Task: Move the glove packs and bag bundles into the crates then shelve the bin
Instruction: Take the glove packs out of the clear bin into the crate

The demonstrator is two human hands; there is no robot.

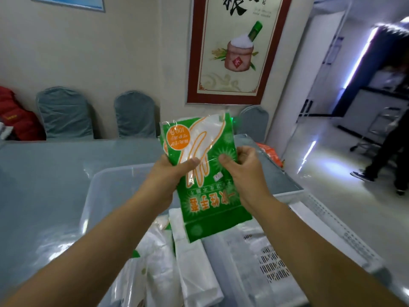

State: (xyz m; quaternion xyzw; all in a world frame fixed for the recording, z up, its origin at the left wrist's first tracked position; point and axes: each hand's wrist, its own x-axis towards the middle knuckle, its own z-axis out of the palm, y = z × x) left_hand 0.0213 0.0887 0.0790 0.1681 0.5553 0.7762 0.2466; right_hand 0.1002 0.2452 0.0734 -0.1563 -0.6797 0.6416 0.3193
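A green glove pack (210, 191) with an orange round label hangs upright in the air above the clear plastic bin (104, 176). My left hand (168, 173) grips its left edge, thumb on the front. My right hand (243, 167) pinches its right edge. Inside the bin below lie white bag bundles (194, 262) and more packs. A white slotted crate (327, 227) stands to the right of the bin, with a flat clear pack (254, 251) in it.
The bin and crate sit on a blue-grey covered table (44, 173). Covered chairs (64, 114) line the far wall beside a red jacket (17, 120). A person's legs (380, 156) stand on the floor at the right. An orange package (270, 151) lies past the table corner.
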